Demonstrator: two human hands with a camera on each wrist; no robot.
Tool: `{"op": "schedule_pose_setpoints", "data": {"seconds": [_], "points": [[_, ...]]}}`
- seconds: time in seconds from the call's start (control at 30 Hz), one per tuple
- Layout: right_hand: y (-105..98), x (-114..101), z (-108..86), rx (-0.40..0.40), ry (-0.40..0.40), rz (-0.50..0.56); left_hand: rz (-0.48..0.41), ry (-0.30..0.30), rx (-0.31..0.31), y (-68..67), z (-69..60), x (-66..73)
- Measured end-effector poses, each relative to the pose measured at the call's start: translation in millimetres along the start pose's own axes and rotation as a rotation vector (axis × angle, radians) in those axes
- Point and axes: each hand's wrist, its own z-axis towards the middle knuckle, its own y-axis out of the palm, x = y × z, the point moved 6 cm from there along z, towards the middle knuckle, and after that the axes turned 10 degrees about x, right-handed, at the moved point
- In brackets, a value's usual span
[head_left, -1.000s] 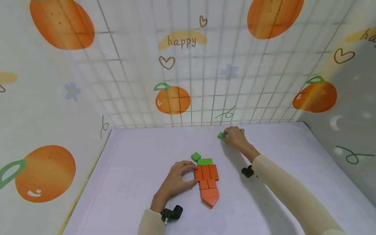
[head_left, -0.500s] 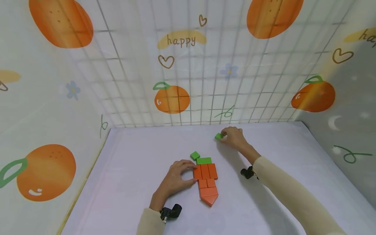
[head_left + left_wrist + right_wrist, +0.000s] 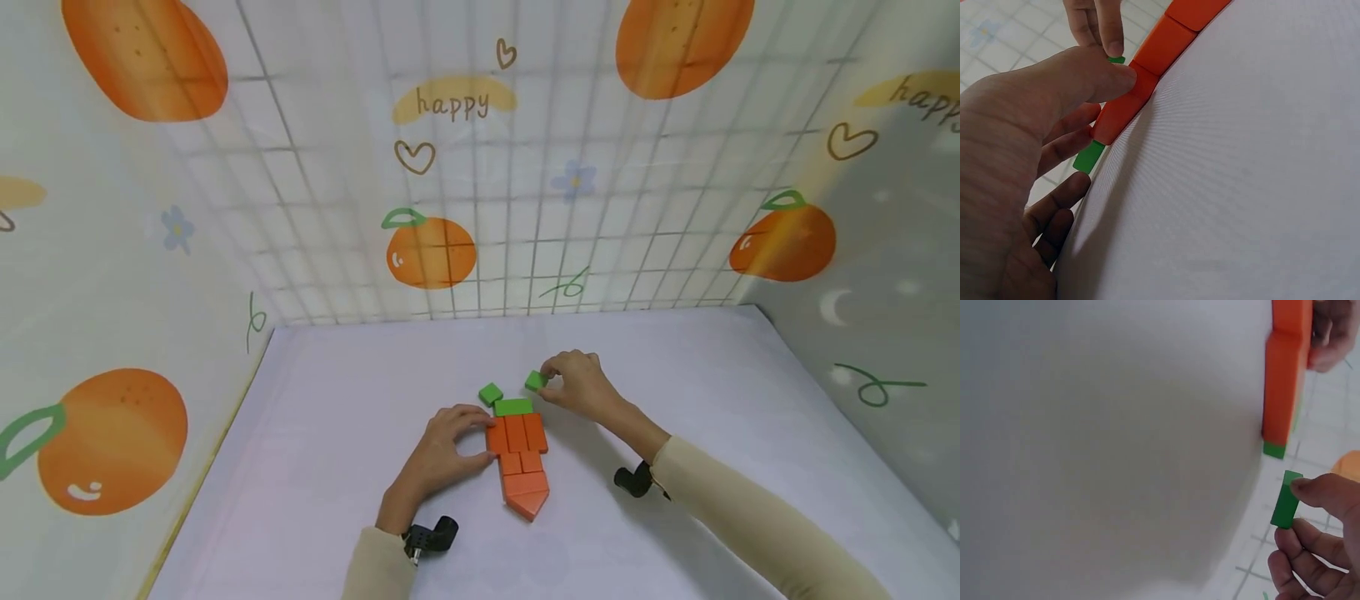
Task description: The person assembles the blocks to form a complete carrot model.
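Note:
Several orange blocks (image 3: 525,485) and a green rectangular block (image 3: 513,407) lie flat in a carrot-like shape, pointed end toward me. My left hand (image 3: 442,450) holds the upper left orange block (image 3: 497,434), thumb at its near corner and index finger at its far corner. In the left wrist view, that thumb rests against the orange row (image 3: 1124,107). My right hand (image 3: 581,383) pinches a small green block (image 3: 536,381) just beyond the shape's right end; the right wrist view shows this green block (image 3: 1286,500) between thumb and fingers. Another small green block (image 3: 491,394) lies turned at the top left corner.
A white-covered table (image 3: 360,375) carries the blocks. Behind it hangs a pale curtain (image 3: 330,242) printed with oranges and a grid, and similar cloth closes both sides. Each wrist wears a black camera (image 3: 433,537).
My right hand has brought the small green block left and nearer, from the back of the table to near the shape's top. My left hand stays at the orange blocks.

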Motion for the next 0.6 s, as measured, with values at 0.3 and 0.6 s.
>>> {"op": "schedule_pose_setpoints", "data": {"seconds": [0.3,0.6], "points": [[9.6,-1.9,-11.4,-0.018,0.014,-0.026,-0.019,0.032,-0.001,3.8,0.9,4.0],[6.8,-0.5,-22.6,-0.039,0.022,0.019,0.000,0.038,0.011,0.3,0.3,7.7]]}}
